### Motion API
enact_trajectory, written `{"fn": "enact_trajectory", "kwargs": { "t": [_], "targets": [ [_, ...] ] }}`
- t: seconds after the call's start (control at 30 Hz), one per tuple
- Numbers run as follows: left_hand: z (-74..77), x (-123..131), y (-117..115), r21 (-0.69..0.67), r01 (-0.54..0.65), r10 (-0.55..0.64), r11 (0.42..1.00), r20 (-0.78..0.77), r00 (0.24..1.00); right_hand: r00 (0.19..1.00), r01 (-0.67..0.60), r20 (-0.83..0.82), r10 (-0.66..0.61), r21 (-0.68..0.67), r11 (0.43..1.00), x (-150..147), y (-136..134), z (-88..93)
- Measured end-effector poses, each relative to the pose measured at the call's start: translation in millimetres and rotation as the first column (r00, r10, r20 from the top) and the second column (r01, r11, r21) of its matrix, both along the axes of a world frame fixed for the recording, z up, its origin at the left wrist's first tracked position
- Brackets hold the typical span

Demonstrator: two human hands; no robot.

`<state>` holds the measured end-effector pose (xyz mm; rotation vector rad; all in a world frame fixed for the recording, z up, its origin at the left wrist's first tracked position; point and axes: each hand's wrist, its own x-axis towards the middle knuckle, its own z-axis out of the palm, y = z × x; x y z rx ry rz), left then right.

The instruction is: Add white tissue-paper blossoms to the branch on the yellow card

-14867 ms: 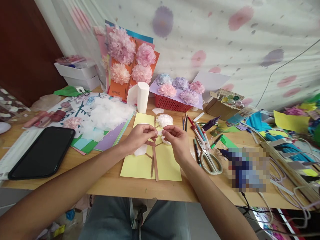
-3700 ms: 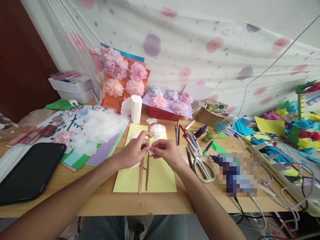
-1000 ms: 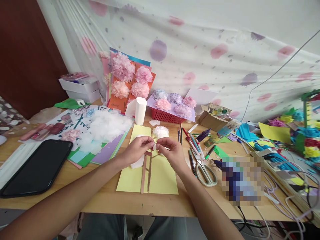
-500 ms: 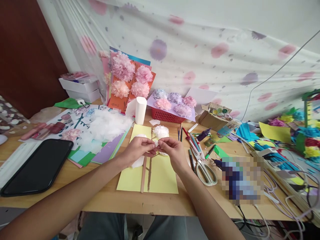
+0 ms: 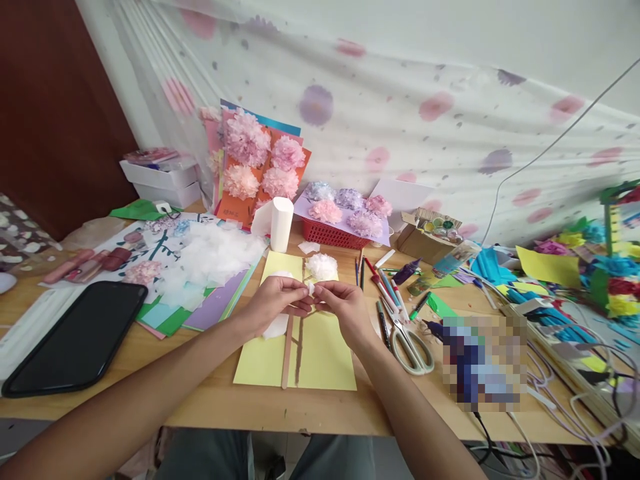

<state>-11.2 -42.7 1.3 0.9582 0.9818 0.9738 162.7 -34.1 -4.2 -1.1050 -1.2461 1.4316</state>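
The left hand (image 5: 274,303) and right hand (image 5: 342,305) pinch a small piece of white tissue paper (image 5: 311,289) between them, above a yellow paper sheet (image 5: 330,357) on the table (image 5: 210,403). On the sheet, a ruffled white paper flower (image 5: 321,267) sits just beyond the hands; a flat wooden stick (image 5: 287,353) lies beside a brown drawn branch (image 5: 299,360). Scissors (image 5: 411,348) rest to the right.

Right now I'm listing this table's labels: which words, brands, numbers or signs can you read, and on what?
None can be read for certain.
Orange card: dark marks near its bottom edge, too small to read.
Markers: any print is too small.
Black device: dark screen, no legible text.
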Motion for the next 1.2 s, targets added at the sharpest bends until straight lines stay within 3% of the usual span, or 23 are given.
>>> {"fn": "enact_trajectory", "kwargs": {
  "t": [0.5,0.87,1.2],
  "targets": [
    [2.6,0,-1,0.019,0.019,-0.018,1.0,-0.046,0.999,0.999,-0.003,0.045,0.005,-0.042,0.999,0,1,0.3],
    [-5.3,-1,2,0.053,0.056,-0.055,0.997,-0.01,0.998,0.994,0.018,0.103,-0.023,0.053,0.998,0,2,-2.3],
    [-8.2,-1,2,0.066,0.08,-0.076,0.995,-0.051,0.996,0.991,-0.014,0.136,0.014,-0.003,1.0,1,-3,8.4]
  ]
}}
